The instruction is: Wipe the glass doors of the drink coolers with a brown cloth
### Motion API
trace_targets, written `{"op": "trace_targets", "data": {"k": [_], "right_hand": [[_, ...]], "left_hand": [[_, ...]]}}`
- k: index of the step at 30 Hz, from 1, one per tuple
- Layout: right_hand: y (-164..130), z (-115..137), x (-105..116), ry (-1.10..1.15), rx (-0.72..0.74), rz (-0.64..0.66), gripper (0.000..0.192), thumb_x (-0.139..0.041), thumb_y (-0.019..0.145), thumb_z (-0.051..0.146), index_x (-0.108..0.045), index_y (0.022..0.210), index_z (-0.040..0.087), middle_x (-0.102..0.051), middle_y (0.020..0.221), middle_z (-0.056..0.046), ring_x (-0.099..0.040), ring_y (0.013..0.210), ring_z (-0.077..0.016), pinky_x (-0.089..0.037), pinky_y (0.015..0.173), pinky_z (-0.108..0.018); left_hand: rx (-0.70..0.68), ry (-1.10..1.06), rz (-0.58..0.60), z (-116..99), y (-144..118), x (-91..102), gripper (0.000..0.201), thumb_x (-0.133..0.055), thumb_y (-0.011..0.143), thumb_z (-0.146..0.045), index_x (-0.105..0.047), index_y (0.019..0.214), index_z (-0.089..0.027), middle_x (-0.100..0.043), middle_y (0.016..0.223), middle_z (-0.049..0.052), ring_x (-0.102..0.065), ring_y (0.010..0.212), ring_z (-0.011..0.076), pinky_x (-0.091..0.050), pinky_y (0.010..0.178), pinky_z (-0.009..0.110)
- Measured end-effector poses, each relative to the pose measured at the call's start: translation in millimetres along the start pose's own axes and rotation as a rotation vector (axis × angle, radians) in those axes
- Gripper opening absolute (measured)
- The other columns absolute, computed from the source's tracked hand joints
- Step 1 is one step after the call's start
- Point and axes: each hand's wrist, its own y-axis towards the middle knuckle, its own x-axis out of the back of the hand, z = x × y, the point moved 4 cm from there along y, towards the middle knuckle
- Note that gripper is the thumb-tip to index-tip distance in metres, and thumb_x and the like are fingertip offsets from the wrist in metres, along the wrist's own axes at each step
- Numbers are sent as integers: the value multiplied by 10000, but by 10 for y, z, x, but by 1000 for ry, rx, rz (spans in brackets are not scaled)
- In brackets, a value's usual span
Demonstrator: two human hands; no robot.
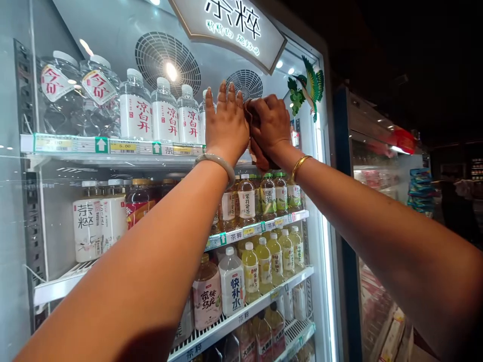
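Observation:
Both my arms reach up to the glass door [113, 30] of a drinks fridge. My left hand [225, 123] lies flat on the glass with its fingers together and pointing up, a pale bangle on its wrist. My right hand [270, 125] is closed on a brown cloth [258, 151] and presses it against the glass right beside the left hand. A gold bangle sits on the right wrist. Behind the glass at that height stand water bottles [165, 113] with white and red labels.
The fridge shelves hold tea bottles [268, 193], yellow drink bottles [264, 261] and large white jugs [87, 221]. A sign with white characters [234, 25] hangs at the top. A second glass-door fridge [377, 201] stands to the right; the room beyond is dark.

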Motion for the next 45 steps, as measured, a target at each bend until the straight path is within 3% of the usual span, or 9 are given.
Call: {"op": "trace_targets", "data": {"k": [7, 13, 18, 23, 26, 29, 33, 40, 45], "right_hand": [[80, -276, -140, 22, -49, -53, 358, -454, 999, 356, -623, 1309, 299, -603, 1283, -92, -531, 1190, -272, -453, 992, -409], [-99, -261, -195, 93, -192, -162, 288, -459, 996, 306, -649, 1206, 252, -602, 1205, -106, -516, 1142, -290, -443, 979, -466], [146, -231, -182, 143, 26, -128, 233, -532, 993, 400, -650, 1185, 339, -621, 1224, -57, -495, 1118, -277, -454, 958, -462], [256, -764, -261, 169, -67, -90, 289, -585, 972, 336, -627, 1252, 277, -582, 1279, -65, -449, 1159, -257, -419, 983, -455], [55, -855, -279, 185, -153, -73, 288, -579, 996, 359, -616, 1266, 265, -563, 1319, -84, -434, 1181, -256, -389, 1006, -461], [-42, -700, -225, 199, 9, -68, 275, -542, 1012, 460, -652, 1231, 335, -607, 1308, -64, -459, 1179, -284, -408, 968, -472], [140, -773, -197, 184, 229, -86, 334, -456, 1044, 438, -653, 1287, 321, -615, 1337, -52, -510, 1204, -292, -444, 927, -459], [-3, -1522, -370, 186, 4, -141, 308, -539, 1008, 410, -696, 1213, 242, -632, 1258, -104, -545, 1181, -301, -442, 953, -469], [-140, -1734, -386, 245, 136, -175, 214, -502, 1024, 430, -683, 1106, 352, -651, 1164, -74, -546, 1085, -282, -445, 916, -462]], "left_hand": [[17, -46, 45, 45, 42, -83, 798, -174, 910, -445, -225, 1683, -253, -163, 1733, -176, 154, 1633, 149, 289, 1297, 382], [-93, -61, -68, 142, 128, -224, 852, -268, 886, -567, -196, 1689, -293, -255, 1700, -190, 249, 1606, 129, 262, 1313, 438], [-63, 75, -77, 168, 155, -236, 900, -277, 831, -659, -240, 1675, -347, -327, 1660, -201, 329, 1537, 19, 164, 1347, 455], [-45, 192, -53, 119, 141, -141, 826, -257, 875, -578, -307, 1655, -312, -277, 1696, -164, 10, 1653, 234, 157, 1337, 493], [-26, 251, -60, 114, 136, -170, 768, -253, 951, -475, -216, 1676, -227, -169, 1749, -129, -11, 1641, 220, 189, 1318, 522], [74, 319, -84, 94, 90, -274, 691, -243, 1012, -387, -136, 1683, -259, -77, 1768, -147, 61, 1631, 188, 227, 1292, 556], [120, 305, -94, -184, -3, -459, 711, -334, 996, -417, -166, 1681, -331, -116, 1752, -184, 136, 1639, 223, 279, 1271, 602], [76, 299, -20, -1110, 218, -868, 718, -355, 972, -248, -240, 1675, -156, -155, 1770, 7, -52, 1657, 267, 34, 1359, 550], [90, 279, -86, -1294, 281, -1160, 707, -343, 961, -196, -273, 1664, -203, -265, 1735, -47, -143, 1645, 196, -52, 1377, 442]]}}
